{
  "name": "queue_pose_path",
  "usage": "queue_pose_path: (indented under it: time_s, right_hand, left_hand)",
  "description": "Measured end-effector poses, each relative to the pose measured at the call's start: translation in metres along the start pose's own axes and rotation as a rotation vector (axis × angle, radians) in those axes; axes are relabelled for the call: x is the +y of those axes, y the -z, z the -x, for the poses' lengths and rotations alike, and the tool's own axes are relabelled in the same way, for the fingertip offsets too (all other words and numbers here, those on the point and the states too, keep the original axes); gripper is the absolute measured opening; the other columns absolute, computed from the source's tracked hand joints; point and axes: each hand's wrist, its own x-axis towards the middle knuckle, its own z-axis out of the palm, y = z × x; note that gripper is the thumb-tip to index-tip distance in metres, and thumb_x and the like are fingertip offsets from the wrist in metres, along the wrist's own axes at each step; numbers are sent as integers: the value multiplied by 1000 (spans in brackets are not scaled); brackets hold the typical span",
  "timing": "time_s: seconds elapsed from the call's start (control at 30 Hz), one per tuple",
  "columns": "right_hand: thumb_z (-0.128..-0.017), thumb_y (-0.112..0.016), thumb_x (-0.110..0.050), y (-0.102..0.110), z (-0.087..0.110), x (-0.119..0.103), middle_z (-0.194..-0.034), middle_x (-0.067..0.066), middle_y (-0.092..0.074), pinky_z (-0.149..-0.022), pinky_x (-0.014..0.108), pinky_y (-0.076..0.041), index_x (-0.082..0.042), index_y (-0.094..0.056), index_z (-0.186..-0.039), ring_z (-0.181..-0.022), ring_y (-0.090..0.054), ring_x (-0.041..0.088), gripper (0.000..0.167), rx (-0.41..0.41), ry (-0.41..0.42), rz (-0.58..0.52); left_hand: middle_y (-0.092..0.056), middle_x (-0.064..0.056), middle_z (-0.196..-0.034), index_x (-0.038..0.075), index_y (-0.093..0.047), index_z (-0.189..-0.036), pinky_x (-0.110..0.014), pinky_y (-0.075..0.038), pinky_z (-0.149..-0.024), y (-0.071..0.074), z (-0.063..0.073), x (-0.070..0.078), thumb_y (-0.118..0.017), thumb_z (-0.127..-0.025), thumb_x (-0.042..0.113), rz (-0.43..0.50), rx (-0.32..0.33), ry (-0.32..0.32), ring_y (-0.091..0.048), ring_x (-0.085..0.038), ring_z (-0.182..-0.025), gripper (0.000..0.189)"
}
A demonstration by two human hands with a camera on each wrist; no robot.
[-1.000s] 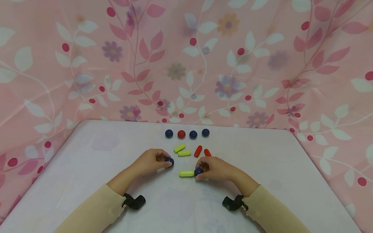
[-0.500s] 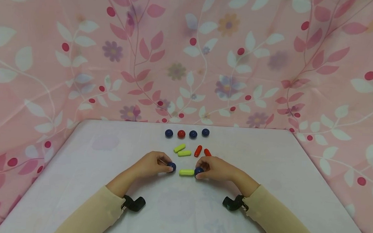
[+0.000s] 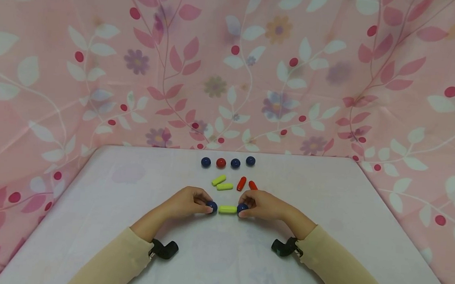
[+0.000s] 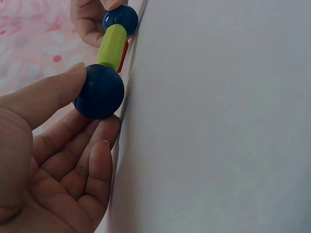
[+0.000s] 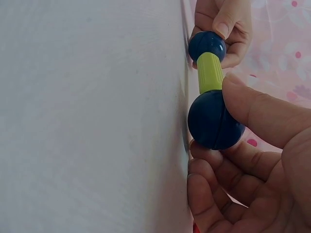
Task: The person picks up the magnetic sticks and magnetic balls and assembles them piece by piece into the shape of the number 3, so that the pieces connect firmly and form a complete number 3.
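My left hand (image 3: 186,201) pinches a dark blue ball (image 4: 99,92) between thumb and fingers. Opposite it, my right hand (image 3: 264,206) pinches a second dark blue ball (image 5: 215,120). Between the two lies a ribbed yellow-green rod (image 3: 227,209), its right end against the right hand's ball. In the head view a narrow gap shows between the rod's left end and the left hand's ball. Both balls and the rod line up roughly level, low over the white table.
Behind the hands lie two yellow-green rods (image 3: 224,186) and two red rods (image 3: 241,183), one partly hidden by the right hand. Farther back, a red ball (image 3: 221,163) and several blue balls (image 3: 235,163) form a row. A pink patterned cloth (image 3: 231,72) hangs behind the white table (image 3: 103,186).
My left hand has moved right and toward me, bringing its blue ball up close to the rod's left end. The right hand has stayed in place, while the rod's left end has risen slightly.
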Motion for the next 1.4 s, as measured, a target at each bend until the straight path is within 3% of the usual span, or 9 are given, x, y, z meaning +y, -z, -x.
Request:
queue_pose_path:
  time_s: [0.77, 1.4]
  right_hand:
    - [-85, -81, -32, 0, 1, -1, -91, -3, -62, -78, 32, -49, -17, -66, -107, -87, -56, 17, 30, -5, 10, -10]
    - [-86, -81, -30, 2, 3, -1, -95, -4, -62, -82, 31, -50, -17, -66, -109, -89, -57, 16, 30, -7, -9, -12]
  left_hand:
    - [-67, 1, -95, 9, -68, -108, -30, -50, -76, -4, -1, 0, -80, -88, 25, 12, -34, -32, -60, -15, -87, 28]
    - [-66, 3, -92, 13, -72, -116, -26, -49, -74, -7, 0, -3, -78, -89, 27, 5, -36, -59, -58, -14, -85, 31]
